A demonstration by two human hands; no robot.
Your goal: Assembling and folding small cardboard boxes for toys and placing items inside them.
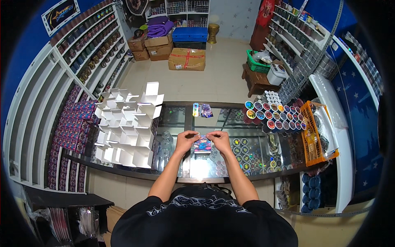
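Both my hands are at a small purple, blue and pink printed piece (202,144) over the glass counter (224,171). Whether it is a box or a stack of flat cards, I cannot tell; a pale edge shows along its near side. The fingers of my left hand (188,141) are closed at its far left corner. At the far right corner my right hand (219,140) has its fingers pinched in the same way. Beyond them, on the far part of the counter, lie several colourful printed flat pieces (202,110).
Open white boxes (131,136) crowd the counter's left side. To the right stand rows of round-lidded containers (273,116) and an orange crate (311,138). Purple printed boxes (74,123) are stacked at far left. A taped carton (187,59) sits on the floor beyond.
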